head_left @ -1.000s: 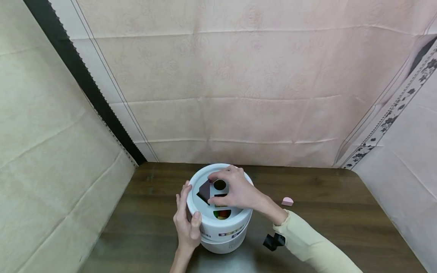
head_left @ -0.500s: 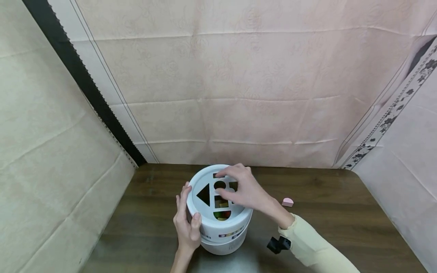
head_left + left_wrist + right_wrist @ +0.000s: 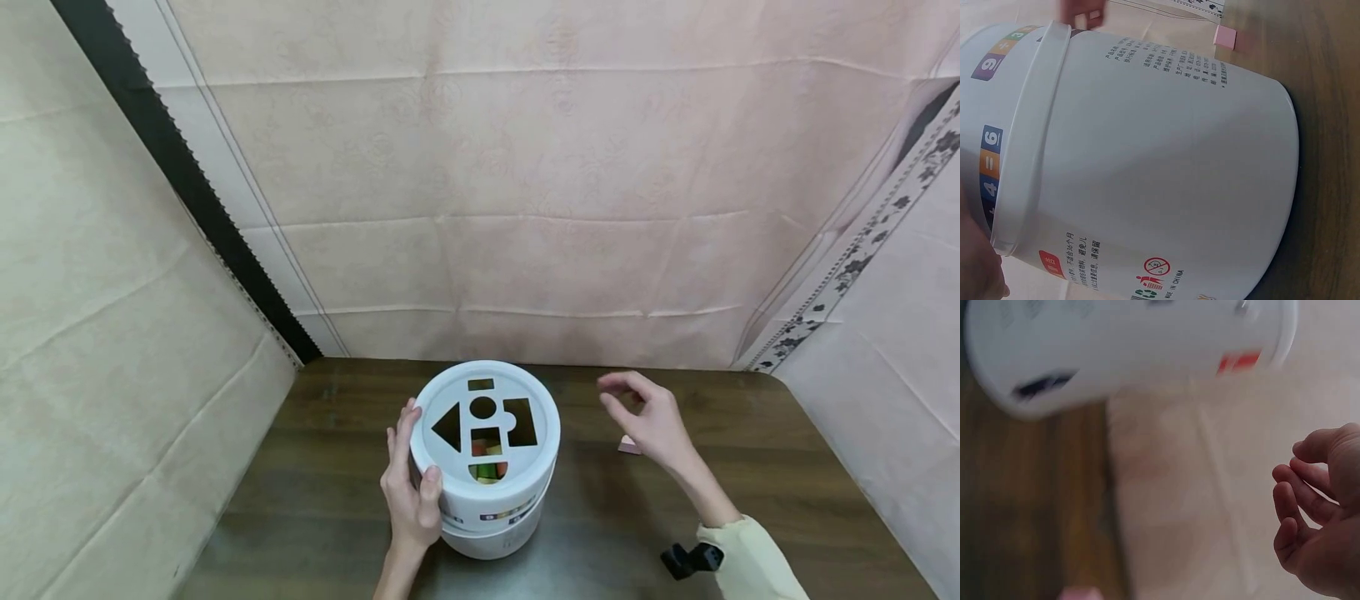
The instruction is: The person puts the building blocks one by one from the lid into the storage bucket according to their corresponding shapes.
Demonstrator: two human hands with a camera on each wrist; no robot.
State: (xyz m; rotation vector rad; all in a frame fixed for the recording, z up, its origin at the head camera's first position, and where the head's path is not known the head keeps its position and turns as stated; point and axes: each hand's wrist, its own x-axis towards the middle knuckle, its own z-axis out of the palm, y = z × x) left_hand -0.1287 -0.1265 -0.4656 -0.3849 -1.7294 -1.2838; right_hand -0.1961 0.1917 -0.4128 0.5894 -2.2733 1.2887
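Observation:
A white shape-sorting bucket (image 3: pixel 491 537) stands on the table, topped by a white lid (image 3: pixel 437 392) with cut-outs, among them a triangle and a circle. Coloured blocks (image 3: pixel 489 473) show inside through its openings. My left hand (image 3: pixel 412 500) rests against the bucket's left side, fingers and thumb fairly straight along the lid's rim; its edge appears in the left wrist view. To the right, my right hand (image 3: pixel 652 421) hovers above a pink half-round block (image 3: pixel 628 447), partly covering it. The right fingers are loosely bent with nothing between them.
Brown wooden table (image 3: pixel 322 475) lies under everything. Pale cloth walls (image 3: pixel 525 208) enclose its back and sides. A small black device (image 3: pixel 692 560) sits on the right wrist by the sleeve.
A dark purple triangular block, pinched over the triangular opening a second ago, has gone from view. My right hand has let go and moved right, over the pink block. My left hand has stayed put.

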